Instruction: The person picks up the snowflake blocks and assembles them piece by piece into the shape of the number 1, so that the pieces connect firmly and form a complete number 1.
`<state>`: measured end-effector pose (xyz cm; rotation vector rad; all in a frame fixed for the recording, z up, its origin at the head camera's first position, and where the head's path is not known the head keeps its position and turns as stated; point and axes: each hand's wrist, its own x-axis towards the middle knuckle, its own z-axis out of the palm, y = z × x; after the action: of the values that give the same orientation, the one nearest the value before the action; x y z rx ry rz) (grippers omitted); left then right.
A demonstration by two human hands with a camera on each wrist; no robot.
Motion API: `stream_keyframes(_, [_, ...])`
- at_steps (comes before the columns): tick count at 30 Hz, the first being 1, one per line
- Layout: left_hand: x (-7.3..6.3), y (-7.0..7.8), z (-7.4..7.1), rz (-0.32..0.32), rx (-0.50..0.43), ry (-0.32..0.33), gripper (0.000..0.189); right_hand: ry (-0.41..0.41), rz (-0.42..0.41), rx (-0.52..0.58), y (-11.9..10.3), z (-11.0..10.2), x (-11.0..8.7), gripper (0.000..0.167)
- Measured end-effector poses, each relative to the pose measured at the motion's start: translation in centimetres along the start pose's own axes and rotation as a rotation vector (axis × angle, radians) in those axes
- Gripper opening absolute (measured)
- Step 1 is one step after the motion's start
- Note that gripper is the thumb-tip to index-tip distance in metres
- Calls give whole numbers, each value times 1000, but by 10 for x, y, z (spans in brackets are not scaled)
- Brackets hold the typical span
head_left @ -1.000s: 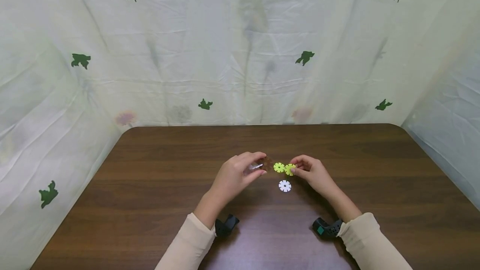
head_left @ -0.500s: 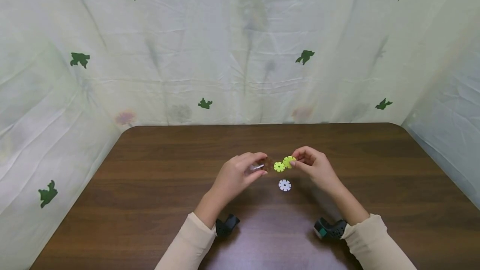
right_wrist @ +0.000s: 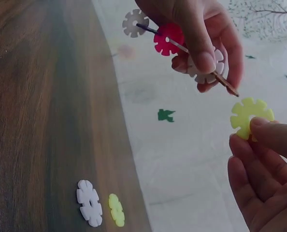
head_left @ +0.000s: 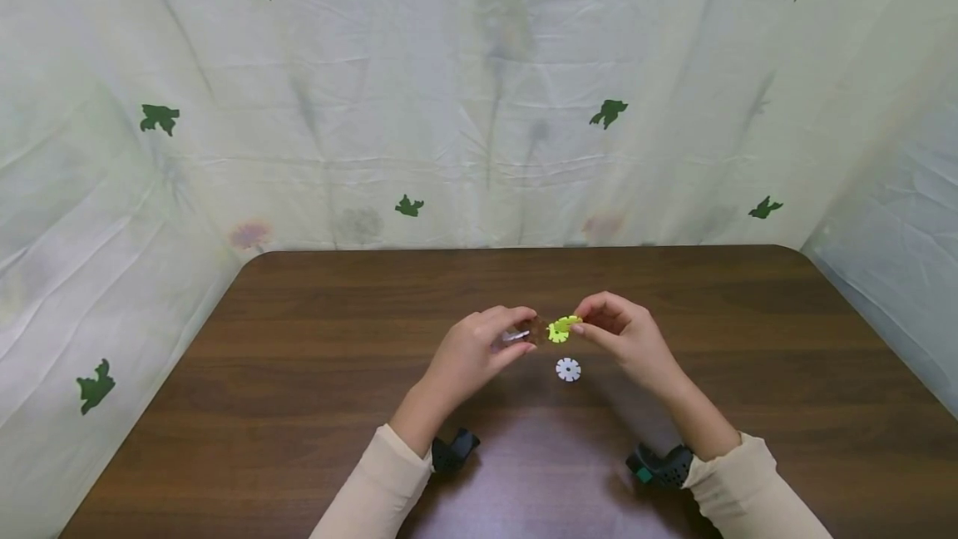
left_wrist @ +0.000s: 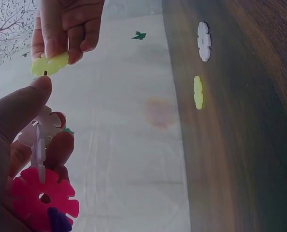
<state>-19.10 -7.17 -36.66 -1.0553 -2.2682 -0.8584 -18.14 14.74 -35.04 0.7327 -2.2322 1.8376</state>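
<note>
My left hand (head_left: 471,348) grips a chain of notched plastic discs slotted together crosswise. The chain includes a pink disc (left_wrist: 25,195), a white disc (right_wrist: 220,59), a purple disc (left_wrist: 60,220) and, at the end facing my right hand, a brown disc (right_wrist: 225,84). Between thumb and fingers my right hand (head_left: 629,343) pinches a yellow-green disc (right_wrist: 244,113), raised above the table. In both wrist views its edge is close to the brown disc. Part of the chain is hidden behind my left fingers.
On the brown wooden table (head_left: 337,339) lie a white disc (head_left: 561,370) and another yellow-green disc (left_wrist: 198,92), below the hands. A pale curtain (head_left: 434,106) with green leaf shapes hangs behind the table's far edge. Each wrist carries a black camera strap.
My right hand has lifted one of the two yellow-green discs off the table and brought it left, tilting it toward the chain. My left hand has stayed almost still.
</note>
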Motion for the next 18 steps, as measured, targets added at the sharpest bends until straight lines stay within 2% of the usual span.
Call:
stream_keyframes(12, [1, 2, 2, 25, -5, 17, 35, -15, -88, -12, -5, 4, -2, 18])
stream_keyframes(18, [2, 4, 3, 35, -47, 9, 33, -8, -159, -23, -6, 6, -3, 19])
